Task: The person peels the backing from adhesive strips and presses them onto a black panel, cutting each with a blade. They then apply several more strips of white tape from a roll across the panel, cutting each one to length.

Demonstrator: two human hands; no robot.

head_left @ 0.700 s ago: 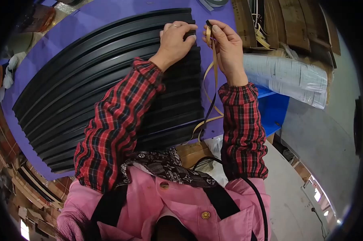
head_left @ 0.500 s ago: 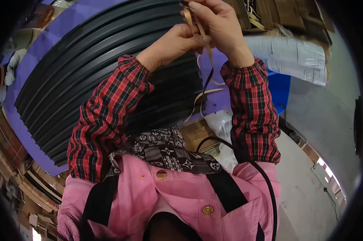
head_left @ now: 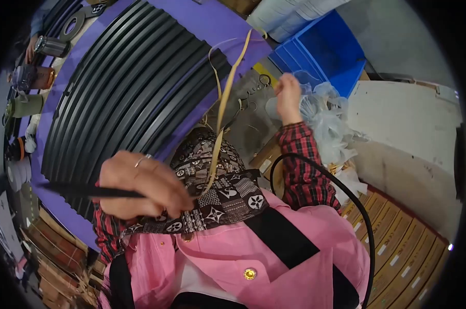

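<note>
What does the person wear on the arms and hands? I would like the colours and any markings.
Both arms are in red-and-black plaid sleeves with gathered cuffs. There are no gloves: the left hand has a thin silver ring on one finger; the right hand shows none.

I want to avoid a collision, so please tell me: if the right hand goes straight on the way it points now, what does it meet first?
Probably the blue bin, whose near corner lies just beyond the right hand; the clear plastic bags sit beside that line. Depth is unclear.
</note>
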